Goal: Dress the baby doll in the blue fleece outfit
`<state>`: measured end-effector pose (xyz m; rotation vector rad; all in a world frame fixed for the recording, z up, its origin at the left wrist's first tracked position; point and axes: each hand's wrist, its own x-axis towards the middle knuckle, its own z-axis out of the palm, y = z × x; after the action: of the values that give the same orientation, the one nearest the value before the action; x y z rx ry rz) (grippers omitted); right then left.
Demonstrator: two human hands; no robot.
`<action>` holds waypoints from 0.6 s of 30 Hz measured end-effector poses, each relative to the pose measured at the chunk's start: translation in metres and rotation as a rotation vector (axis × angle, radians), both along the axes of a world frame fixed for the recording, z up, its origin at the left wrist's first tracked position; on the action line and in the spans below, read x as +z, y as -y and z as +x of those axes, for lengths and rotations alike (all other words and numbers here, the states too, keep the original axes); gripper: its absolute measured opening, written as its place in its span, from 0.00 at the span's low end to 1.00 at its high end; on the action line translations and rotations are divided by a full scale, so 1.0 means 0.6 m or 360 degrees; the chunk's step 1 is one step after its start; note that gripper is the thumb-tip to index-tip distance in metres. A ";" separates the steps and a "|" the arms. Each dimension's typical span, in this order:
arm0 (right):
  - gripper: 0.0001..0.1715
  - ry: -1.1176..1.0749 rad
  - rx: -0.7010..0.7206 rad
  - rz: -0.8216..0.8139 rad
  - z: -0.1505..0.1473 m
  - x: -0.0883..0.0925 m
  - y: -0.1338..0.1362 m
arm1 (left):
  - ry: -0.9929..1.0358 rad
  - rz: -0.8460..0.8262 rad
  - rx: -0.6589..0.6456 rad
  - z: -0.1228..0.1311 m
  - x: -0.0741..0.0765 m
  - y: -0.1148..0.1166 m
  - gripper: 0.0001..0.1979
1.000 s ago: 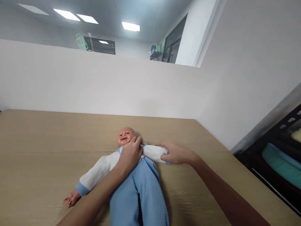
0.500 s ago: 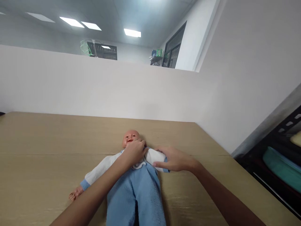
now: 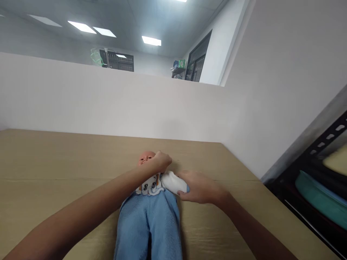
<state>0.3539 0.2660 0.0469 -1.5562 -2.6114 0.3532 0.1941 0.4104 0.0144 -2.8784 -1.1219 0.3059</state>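
Observation:
A baby doll lies on its back, head away from me, in blue fleecy trousers and a white top with a printed face on the chest. My right hand wraps round the cuff end of its white sleeve, thumb below and fingers above. Beside the doll's head, over the shoulder on that same side, my left hand is closed with its back toward me; whatever its fingers grip is hidden. My left forearm crosses the doll's chest and covers its other arm and part of its face.
The doll rests on a wide wooden table. A white half wall rises behind it, and another wall stands on the right. At the right edge, a black rack holds a teal item.
My left hand has moved from the doll's neck up beside its head, and its forearm now hides the doll's other arm. My right hand keeps hold of the sleeve.

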 end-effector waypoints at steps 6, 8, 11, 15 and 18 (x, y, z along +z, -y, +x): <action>0.18 0.0074 -0.0112 0.0111 0.013 0.002 0.011 | -0.0071 0.0071 0.0054 -0.025 0.003 0.005 0.04; 0.23 0.0046 -0.0150 0.0132 0.021 -0.006 0.002 | 0.0042 0.0074 0.0015 -0.032 0.001 0.009 0.02; 0.29 -0.0076 -0.0192 0.0113 0.039 -0.028 -0.014 | 0.0344 0.0134 -0.0032 -0.054 -0.004 0.028 0.03; 0.29 -0.0290 -0.0183 0.0024 0.069 -0.073 -0.029 | 0.0775 0.0280 0.0021 -0.104 -0.018 0.079 0.12; 0.26 -0.0350 -0.0217 0.0002 0.089 -0.104 -0.036 | 0.0992 0.0326 0.0094 -0.156 -0.040 0.129 0.14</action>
<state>0.4075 0.2875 -0.0157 -1.5852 -2.3276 0.4816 0.1006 0.3330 -0.0097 -2.8164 -1.2099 -0.7119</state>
